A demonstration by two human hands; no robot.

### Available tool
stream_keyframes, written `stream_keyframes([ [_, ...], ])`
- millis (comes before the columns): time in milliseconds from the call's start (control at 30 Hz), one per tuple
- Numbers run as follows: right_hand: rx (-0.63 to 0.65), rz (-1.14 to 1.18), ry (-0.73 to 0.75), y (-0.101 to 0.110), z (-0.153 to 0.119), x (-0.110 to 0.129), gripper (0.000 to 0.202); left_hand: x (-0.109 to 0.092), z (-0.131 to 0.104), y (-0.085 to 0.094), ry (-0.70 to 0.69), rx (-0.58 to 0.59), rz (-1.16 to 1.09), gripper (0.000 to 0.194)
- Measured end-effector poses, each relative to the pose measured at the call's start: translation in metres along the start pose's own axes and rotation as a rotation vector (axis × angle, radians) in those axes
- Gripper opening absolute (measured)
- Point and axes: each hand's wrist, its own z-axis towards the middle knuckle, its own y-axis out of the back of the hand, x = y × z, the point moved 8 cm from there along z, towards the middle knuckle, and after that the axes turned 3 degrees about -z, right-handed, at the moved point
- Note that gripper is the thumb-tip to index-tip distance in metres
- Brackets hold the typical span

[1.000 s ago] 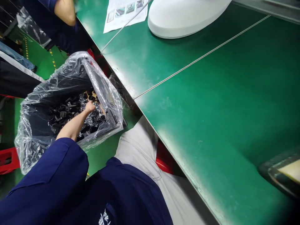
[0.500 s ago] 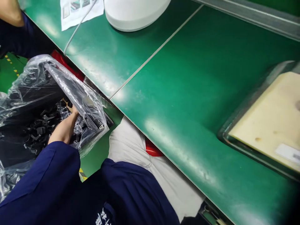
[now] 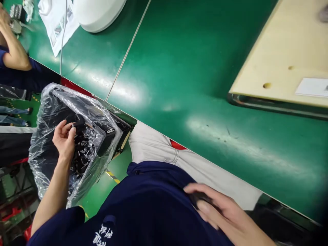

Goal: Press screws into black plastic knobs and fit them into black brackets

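Observation:
My left hand [image 3: 65,138] is over a dark bin lined with a clear plastic bag [image 3: 48,171]. Between its thumb and fingers is a small black part [image 3: 78,123], whose exact kind I cannot make out. Several black plastic parts [image 3: 83,145] lie in the bin below. Close to my lap, my right hand [image 3: 220,208] has its fingers closed round another black part [image 3: 200,197], mostly covered by the fingers and blurred.
A green worktable [image 3: 179,78] runs along my front. On it are a yellowish board [image 3: 282,44] at the right, a white rounded object [image 3: 99,13] and a printed sheet [image 3: 60,27] with a cable across it. Another person's arm [image 3: 15,51] is at the far left.
My left hand has come up from among the parts, now holding a black part. My right hand has entered the view with a black part. The camera view has turned and shifted.

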Motion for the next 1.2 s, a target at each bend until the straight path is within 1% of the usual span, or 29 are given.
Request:
stream_keyframes([
  [33,0.072,0.06,0.015,-0.01,0.009,0.005,0.039,-0.028,-0.013,0.001,-0.122,0.057,0.025,0.041],
  [100,0.171,0.134,0.095,-0.026,0.018,0.019,0.039,-0.086,-0.044,-0.009,-0.42,0.213,0.132,0.038],
  [133,0.194,0.17,0.146,-0.032,0.02,0.026,0.038,-0.113,-0.061,-0.018,-0.579,0.314,0.189,0.035],
  [200,0.191,0.263,0.247,-0.041,0.017,0.038,0.034,-0.156,-0.097,-0.04,-0.881,0.53,0.27,0.032],
  [267,0.153,0.392,0.347,-0.046,0.01,0.046,0.03,-0.186,-0.133,-0.058,-1.17,0.714,0.279,0.031],
  [333,0.15,0.552,0.44,-0.05,0.003,0.052,0.029,-0.205,-0.165,-0.069,-1.423,0.847,0.239,0.027],
  [367,0.166,0.634,0.483,-0.052,0.0,0.055,0.029,-0.211,-0.178,-0.073,-1.522,0.911,0.22,0.024],
  [433,0.197,0.761,0.547,-0.053,-0.004,0.057,0.029,-0.219,-0.2,-0.08,-1.664,1.011,0.201,0.023],
  [533,0.157,0.805,0.589,-0.048,-0.005,0.054,0.028,-0.23,-0.222,-0.086,-1.806,1.076,0.196,0.021],
  [667,0.084,0.74,0.57,-0.042,-0.002,0.043,0.033,-0.245,-0.237,-0.087,-1.911,1.085,0.171,0.019],
  [800,0.041,0.697,0.546,-0.038,-0.001,0.038,0.037,-0.251,-0.245,-0.09,-1.944,1.109,0.194,0.017],
  [900,0.025,0.696,0.518,-0.034,-0.001,0.039,0.035,-0.25,-0.251,-0.092,-1.959,1.149,0.207,0.017],
  [1000,-0.016,0.715,0.465,-0.03,0.001,0.038,0.031,-0.249,-0.253,-0.094,-1.963,1.152,0.216,0.018],
  [1033,-0.014,0.745,0.456,-0.03,0.001,0.037,0.03,-0.249,-0.253,-0.095,-1.96,1.147,0.223,0.018],
  [1133,0.052,0.876,0.467,-0.033,0.002,0.036,0.03,-0.25,-0.25,-0.098,-1.956,1.124,0.241,0.018],
  [1200,0.068,0.92,0.472,-0.034,0.003,0.034,0.03,-0.251,-0.249,-0.099,-1.959,1.107,0.244,0.018],
])
